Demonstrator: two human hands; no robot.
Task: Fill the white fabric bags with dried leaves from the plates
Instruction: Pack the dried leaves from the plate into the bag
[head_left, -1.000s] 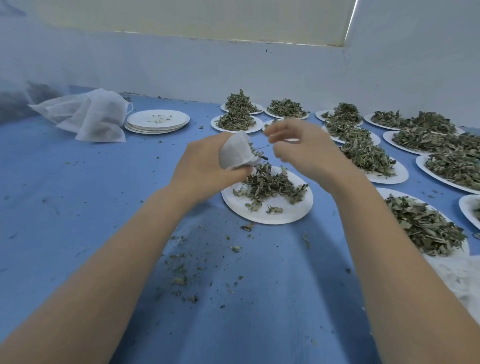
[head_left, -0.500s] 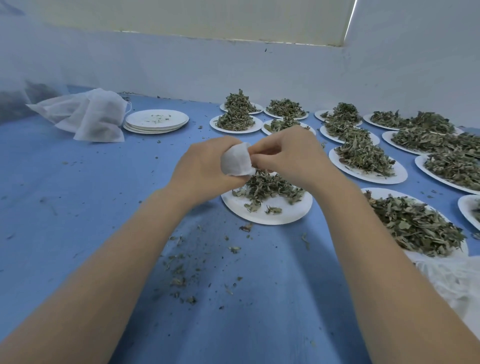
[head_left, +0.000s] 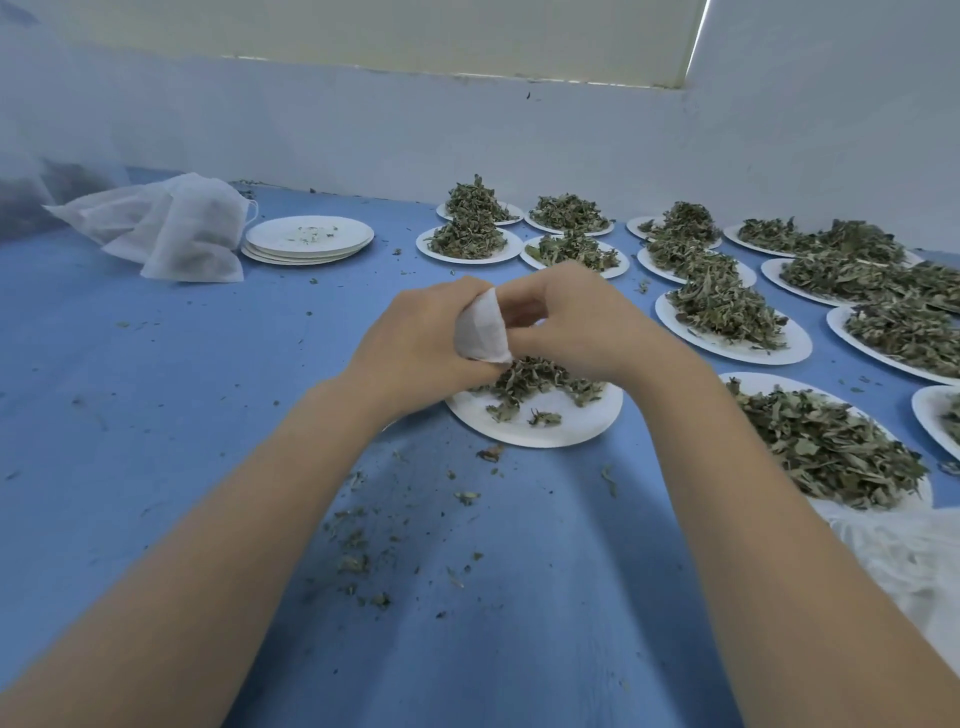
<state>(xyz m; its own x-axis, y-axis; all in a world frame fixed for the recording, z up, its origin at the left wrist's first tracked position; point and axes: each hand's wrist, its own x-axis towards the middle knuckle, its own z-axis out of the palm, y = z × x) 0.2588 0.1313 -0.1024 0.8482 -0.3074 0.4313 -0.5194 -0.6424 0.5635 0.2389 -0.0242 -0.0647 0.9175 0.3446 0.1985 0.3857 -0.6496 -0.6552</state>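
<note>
A small white fabric bag is held just above a white plate that carries a thin scatter of dried leaves. My left hand grips the bag from the left. My right hand is curled against the bag's right side, its fingertips at the bag's top edge; what they pinch is hidden. Both hands meet at mid-table over the plate's far half.
Several plates heaped with dried leaves fill the right and back of the blue table. A stack of emptied plates and a pile of white bags lie at back left. More white fabric lies at the right. Leaf crumbs dot the table.
My right hand came down from above the plate to the bag, and both hands now close together on it. The bag has shifted slightly right and lower.
</note>
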